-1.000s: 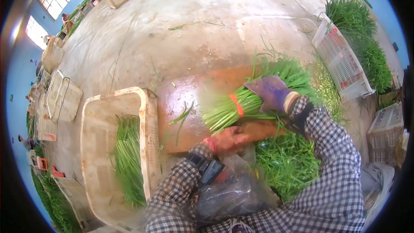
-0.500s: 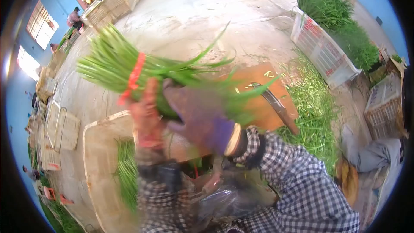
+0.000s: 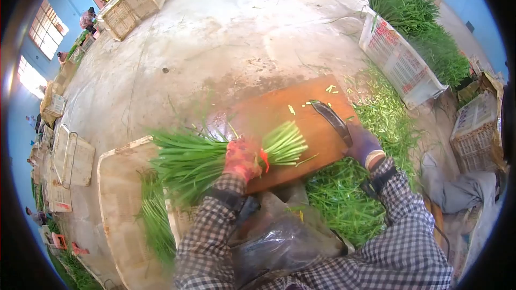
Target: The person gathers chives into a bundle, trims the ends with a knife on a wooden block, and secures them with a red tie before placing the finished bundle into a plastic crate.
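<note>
My left hand (image 3: 243,157), in a reddish glove, is closed around a bundle of long green stalks (image 3: 185,158). The leafy ends point left, and the pale cut ends lie over the orange-brown board (image 3: 279,104). A red band (image 3: 264,160) circles the bundle just right of that hand. At the board's right edge my right hand (image 3: 363,144), in a purple glove, is closed on the handle end of a curved knife (image 3: 331,120). The blade rests on the board, pointing up and left. Small cut pieces (image 3: 291,109) lie near it.
A white crate (image 3: 400,59) of greens stands at upper right. Trimmings (image 3: 349,198) cover the floor right of and below the board. A plastic tub (image 3: 121,204) with green stalks sits at lower left. Crates and people (image 3: 87,20) are at far left; a grey-clad leg (image 3: 462,190) is at right.
The bundle has come down onto the board and turned, its cut ends now to the right. My right hand has left the bundle and taken hold of the knife.
</note>
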Motion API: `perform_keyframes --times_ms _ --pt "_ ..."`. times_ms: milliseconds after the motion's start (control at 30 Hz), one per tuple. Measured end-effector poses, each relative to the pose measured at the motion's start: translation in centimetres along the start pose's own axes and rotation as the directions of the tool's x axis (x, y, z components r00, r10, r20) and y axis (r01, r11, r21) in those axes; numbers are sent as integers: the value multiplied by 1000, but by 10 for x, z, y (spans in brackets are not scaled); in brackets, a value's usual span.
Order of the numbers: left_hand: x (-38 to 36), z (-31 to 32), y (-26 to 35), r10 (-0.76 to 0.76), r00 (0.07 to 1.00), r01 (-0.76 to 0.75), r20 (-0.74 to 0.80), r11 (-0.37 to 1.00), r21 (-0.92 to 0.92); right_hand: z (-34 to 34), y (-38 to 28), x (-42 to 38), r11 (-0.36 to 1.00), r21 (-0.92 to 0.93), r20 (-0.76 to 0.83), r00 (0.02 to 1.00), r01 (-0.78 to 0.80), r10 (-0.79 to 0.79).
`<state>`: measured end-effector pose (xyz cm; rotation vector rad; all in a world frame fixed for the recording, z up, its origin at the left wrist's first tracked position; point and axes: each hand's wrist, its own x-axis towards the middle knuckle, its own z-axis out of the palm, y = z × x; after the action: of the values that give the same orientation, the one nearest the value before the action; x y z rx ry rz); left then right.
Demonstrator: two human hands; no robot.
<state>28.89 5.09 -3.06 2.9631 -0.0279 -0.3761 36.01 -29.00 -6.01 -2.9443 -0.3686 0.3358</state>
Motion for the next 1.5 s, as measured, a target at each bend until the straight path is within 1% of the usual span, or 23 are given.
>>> perform_keyframes --times_ms 33,133,167,267,333,400,433,467,533,567,633,667,733,800,833,933,1067,1167,1233,1333,1367,1467,1500 --pt "4 6 4 -16 998 16 54 1000 -1 0 0 0 999 -34 48 998 -39 41" --pt "-5 -43 28 52 967 -79 248 992 101 -7 -4 4 997 -38 167 983 -65 70" --pt "2 -49 37 -4 913 -33 407 996 85 -10 -13 2 992 -103 160 983 -73 89" --pt "20 7 69 3 990 -37 138 968 247 1 -14 9 982 -174 140 985 -73 99" --pt "40 36 67 -31 995 45 -98 988 148 9 -7 8 984 -180 57 998 -15 25" --pt "42 39 70 -6 993 16 -121 997 78 11 -1 4 989 -147 37 999 -5 11" --pt "43 33 73 -123 958 85 -258 985 -153 4 -3 3 994 -111 63 998 -22 30" --pt "49 32 70 -81 965 54 -251 992 -113 0 -6 4 997 -76 90 995 -32 39" --pt "63 40 55 -9 971 1 -238 999 -33 11 -11 -2 907 420 86 996 -19 -19" --pt "72 47 47 15 931 0 -364 999 42 15 -15 -8 772 635 76 996 -16 -41" --pt "66 40 43 67 978 -54 -199 996 71 24 -37 -27 629 777 110 990 -27 -92" --pt "61 25 47 96 989 -87 -111 993 85 29 -48 -35 665 746 88 989 13 -118" --pt "54 9 53 40 998 -37 -58 998 48 39 -68 -45 727 680 45 983 100 -177" --pt "55 8 54 18 999 -16 -36 999 40 30 -91 -56 788 608 -5 992 101 -123" --pt "56 11 53 24 999 -22 -40 999 46 24 -98 -62 816 570 -30 995 98 -99" --pt "59 18 50 9 997 -7 -73 1000 16 15 -105 -71 879 476 96 995 -34 -14" --pt "62 13 54 -29 1000 29 5 999 -22 15 -103 -82 896 436 180 984 -83 4" --pt "60 25 52 -13 987 9 -162 1000 -27 25 -102 -77 894 448 121 989 23 -86" --pt "64 29 52 -15 992 14 -123 1000 -4 29 -107 -65 906 399 76 980 142 -186" --pt "60 11 56 -46 999 46 1 999 -11 52 -109 -28 853 509 89 979 115 -184" --pt "59 5 59 -58 997 59 52 998 -23 52 -109 -24 866 487 115 974 116 -195" --pt "59 14 57 -17 996 10 -88 997 -82 54 -103 -51 844 494 -5 972 207 -235" --pt "65 18 53 -6 994 2 -105 999 -44 50 -107 -61 867 462 -24 980 186 -198"
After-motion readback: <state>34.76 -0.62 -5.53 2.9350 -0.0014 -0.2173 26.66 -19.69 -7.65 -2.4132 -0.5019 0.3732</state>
